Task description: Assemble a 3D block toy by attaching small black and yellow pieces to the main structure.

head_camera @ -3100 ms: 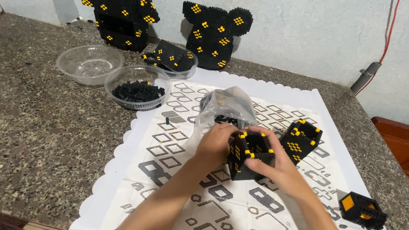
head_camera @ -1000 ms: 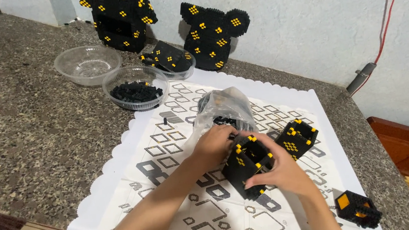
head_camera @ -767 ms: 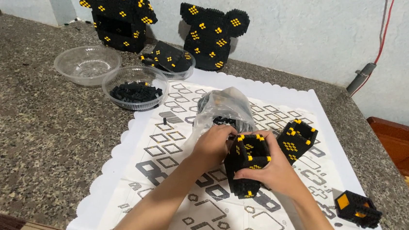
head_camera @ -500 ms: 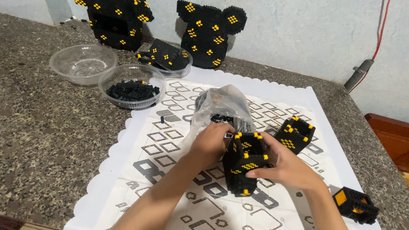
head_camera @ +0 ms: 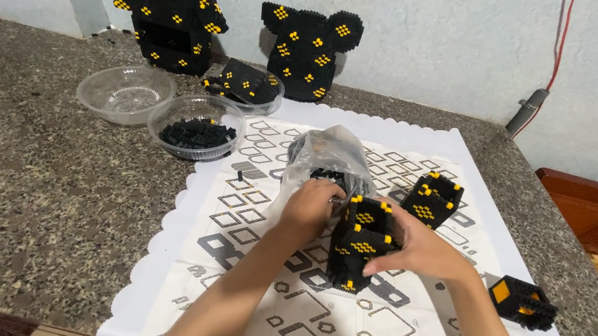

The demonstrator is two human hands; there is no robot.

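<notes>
The right hand (head_camera: 419, 251) wraps around a black block model with yellow dots (head_camera: 362, 245), fingers curled tight on its side. The model sits on the white mat (head_camera: 179, 270), near the middle. The left hand (head_camera: 309, 210) reaches into a clear plastic bag (head_camera: 326, 155) at 12 o'clock from the model; I cannot tell if its fingers pinch anything. At 10 o'clock, one clear bowl (head_camera: 196, 126) holds small black bricks. Another bowl (head_camera: 126, 93) beside it looks bare. A third bowl (head_camera: 246, 87) holds a black and yellow block piece.
</notes>
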